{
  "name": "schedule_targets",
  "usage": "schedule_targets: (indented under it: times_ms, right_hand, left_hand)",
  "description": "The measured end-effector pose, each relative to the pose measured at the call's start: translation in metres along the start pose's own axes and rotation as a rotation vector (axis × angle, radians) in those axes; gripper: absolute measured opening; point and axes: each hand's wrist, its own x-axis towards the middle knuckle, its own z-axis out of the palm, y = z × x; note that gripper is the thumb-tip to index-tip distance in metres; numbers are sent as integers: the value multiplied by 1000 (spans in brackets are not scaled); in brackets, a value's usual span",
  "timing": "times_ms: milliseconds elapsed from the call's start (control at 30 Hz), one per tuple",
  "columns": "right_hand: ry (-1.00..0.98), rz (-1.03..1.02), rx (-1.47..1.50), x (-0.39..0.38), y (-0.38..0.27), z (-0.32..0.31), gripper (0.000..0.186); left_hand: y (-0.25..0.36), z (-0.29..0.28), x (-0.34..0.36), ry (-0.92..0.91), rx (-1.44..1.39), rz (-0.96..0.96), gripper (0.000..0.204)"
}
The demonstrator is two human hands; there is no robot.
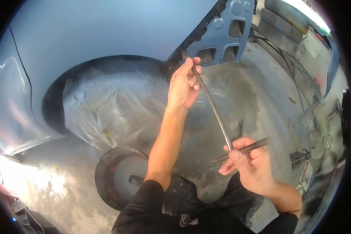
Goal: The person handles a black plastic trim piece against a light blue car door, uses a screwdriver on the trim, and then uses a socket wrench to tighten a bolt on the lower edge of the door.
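Note:
A long metal T-handle wrench (212,102) runs slantwise between my hands. Its thicker far end meets the dark edge of the blue-grey car body panel (105,29); what it fits onto there is hidden. Near that end, my left hand (180,89) is closed round the shaft with its fingers and thumb. My right hand (255,167) is closed at the near end, where the crossbar passes through the fingers. Beside the wrench's far end is an inner blue panel (219,35) with several rounded cutouts.
Crinkled clear plastic sheeting (101,105) covers the wheel arch opening. A dark round bucket (101,189) holding greyish liquid and a dark-handled tool stands on the concrete floor (82,202) left of my legs. Stacked tyres (280,23) and assorted parts line the right side.

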Motion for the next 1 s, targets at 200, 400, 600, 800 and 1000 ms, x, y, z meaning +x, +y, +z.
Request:
schedule_targets:
  times_ms: [200, 400, 600, 800, 1000]
  right_hand:
    - [-142, -139, -332, 4, 7, -15, 26]
    - [-168, 408, 1129, -9, 33, 11, 61]
    - [261, -411, -695, -36, 36, 11, 46]
    - [332, -673, -1298, -1, 31, 20, 41]
    - [105, -255, -304, -1, 29, 12, 44]
  left_hand:
    - [-7, 0, 3, -10, 7, 28, 23]
    - [-6, -5, 5, -28, -34, 13, 22]
    - [-8, -4, 7, -2, 50, 22, 20]
    - [-13, -3, 8, 42, 75, 45, 20]
    - [3, -4, 6, 41, 73, -4, 22]
